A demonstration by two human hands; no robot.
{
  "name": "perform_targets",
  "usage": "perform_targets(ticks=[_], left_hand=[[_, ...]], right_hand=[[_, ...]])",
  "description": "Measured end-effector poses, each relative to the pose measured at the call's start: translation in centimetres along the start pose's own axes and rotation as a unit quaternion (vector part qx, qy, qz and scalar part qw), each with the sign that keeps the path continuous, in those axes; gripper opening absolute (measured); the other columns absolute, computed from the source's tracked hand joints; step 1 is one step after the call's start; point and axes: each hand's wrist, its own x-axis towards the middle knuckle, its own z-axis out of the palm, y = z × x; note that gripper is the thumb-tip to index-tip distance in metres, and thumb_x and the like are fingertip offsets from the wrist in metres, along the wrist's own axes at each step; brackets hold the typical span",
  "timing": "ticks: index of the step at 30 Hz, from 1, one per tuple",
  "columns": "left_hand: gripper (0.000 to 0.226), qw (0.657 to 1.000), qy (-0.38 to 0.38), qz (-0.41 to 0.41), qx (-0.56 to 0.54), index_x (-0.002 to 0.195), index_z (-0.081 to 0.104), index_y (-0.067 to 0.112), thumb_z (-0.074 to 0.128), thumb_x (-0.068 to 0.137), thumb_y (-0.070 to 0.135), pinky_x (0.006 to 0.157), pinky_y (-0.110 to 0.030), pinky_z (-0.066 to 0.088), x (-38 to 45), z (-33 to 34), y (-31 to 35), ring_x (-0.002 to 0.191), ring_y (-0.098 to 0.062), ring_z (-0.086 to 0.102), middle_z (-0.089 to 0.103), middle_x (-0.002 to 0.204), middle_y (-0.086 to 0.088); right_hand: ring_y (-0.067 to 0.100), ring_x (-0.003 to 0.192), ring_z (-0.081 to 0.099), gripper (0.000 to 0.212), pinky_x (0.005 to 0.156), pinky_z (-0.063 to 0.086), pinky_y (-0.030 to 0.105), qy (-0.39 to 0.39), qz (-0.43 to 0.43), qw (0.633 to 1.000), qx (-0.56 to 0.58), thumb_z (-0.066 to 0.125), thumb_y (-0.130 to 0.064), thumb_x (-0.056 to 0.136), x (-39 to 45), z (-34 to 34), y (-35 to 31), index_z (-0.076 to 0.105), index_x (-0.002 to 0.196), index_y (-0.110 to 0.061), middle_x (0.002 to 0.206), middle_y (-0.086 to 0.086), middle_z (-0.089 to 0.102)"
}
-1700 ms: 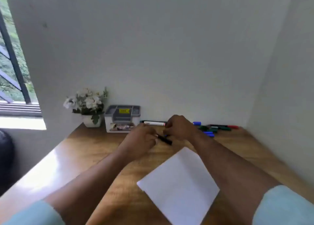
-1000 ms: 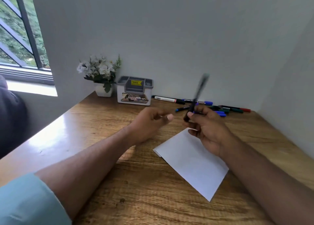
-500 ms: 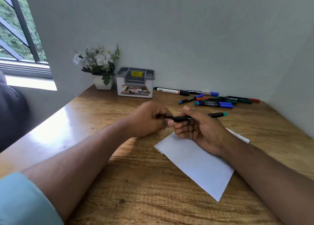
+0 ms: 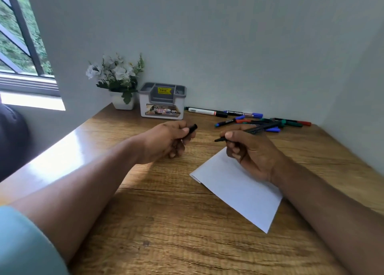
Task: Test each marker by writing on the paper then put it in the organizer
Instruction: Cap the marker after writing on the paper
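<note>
Now uncapped — left hand (image 4: 166, 142) pinches the cap (image 4: 192, 128), right hand (image 4: 249, 152) grips the marker (image 4: 252, 130); next, tip down onto the paper (image 4: 239, 188) at centre frame.
</note>
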Motion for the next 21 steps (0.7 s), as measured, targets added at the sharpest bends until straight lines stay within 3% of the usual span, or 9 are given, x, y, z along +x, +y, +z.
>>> perform_targets(ticks=[2,5,8,14,21], left_hand=[[0.022,0.996,0.019,0.006,0.088,0.092,0.049,0.016,0.034,0.103,0.028,0.055,-0.023,0.034,0.1,0.3,0.2,0.064,-0.012,0.044,0.047,0.078,0.000],[0.028,0.962,0.033,0.042,0.269,0.083,0.050,0.022,0.049,0.093,0.049,0.061,-0.026,0.036,0.3,0.3,0.3,0.067,-0.009,0.043,0.048,0.075,0.006],[0.036,0.920,-0.020,0.012,0.392,0.066,0.049,0.028,0.071,0.073,0.055,0.058,-0.029,0.034,0.6,0.2,0.4,0.060,-0.009,0.045,0.049,0.065,0.010],[0.039,0.912,-0.062,-0.002,0.407,0.068,0.050,0.021,0.078,0.069,0.048,0.060,-0.029,0.036,0.9,0.3,0.5,0.060,-0.012,0.043,0.049,0.064,0.005],[0.023,0.920,-0.101,0.011,0.378,0.077,0.062,0.020,0.077,0.075,0.038,0.063,-0.025,0.038,1.4,-0.6,0.2,0.060,0.001,0.048,0.054,0.065,0.016]], right_hand=[[0.012,0.047,0.042,0.012,0.045,0.031,0.024,-0.032,0.010,0.999,-0.036,0.060,0.003,0.083,-0.5,0.1,0.0,0.070,0.077,-0.001,0.054,0.006,0.052],[0.013,0.047,0.040,0.013,0.043,0.030,0.024,-0.094,0.025,0.992,-0.079,0.065,0.005,0.078,-0.9,0.6,0.8,0.073,0.072,-0.003,0.053,0.008,0.049],[0.014,0.048,0.042,0.011,0.042,0.031,0.023,-0.101,0.032,0.986,-0.131,0.066,0.004,0.078,-0.4,0.7,1.1,0.074,0.076,-0.001,0.055,0.011,0.051],[0.022,0.055,0.062,0.012,0.048,0.052,0.028,-0.097,0.005,0.978,-0.185,0.062,0.002,0.085,-0.7,1.3,0.3,0.073,0.084,0.000,0.069,0.018,0.069],[0.017,0.046,0.058,0.015,0.042,0.049,0.026,-0.111,-0.020,0.968,-0.223,0.060,0.004,0.086,-0.3,2.3,1.3,0.072,0.077,0.000,0.061,0.011,0.067]])
